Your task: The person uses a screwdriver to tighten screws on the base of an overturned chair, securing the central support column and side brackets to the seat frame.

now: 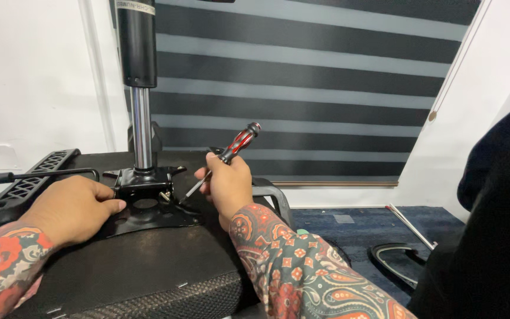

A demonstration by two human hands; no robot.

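Note:
My right hand (226,188) grips a screwdriver (236,145) with a red and black handle, its thin shaft slanting down left to a screw on the black metal mechanism plate (149,215). My left hand (75,208) lies flat on the left edge of that plate, fingers closed over it. The plate is fixed to the underside of an upturned black chair seat (143,266). A gas lift cylinder (140,88), black above and chrome below, stands upright out of the plate. Both forearms wear patterned red sleeves.
A black armrest part (30,177) and a thin lever (42,174) lie at the seat's left. Striped dark blinds (302,88) hang behind. On the blue carpet at right rests a black curved chair part (394,260). A dark upright chair part (491,224) fills the right edge.

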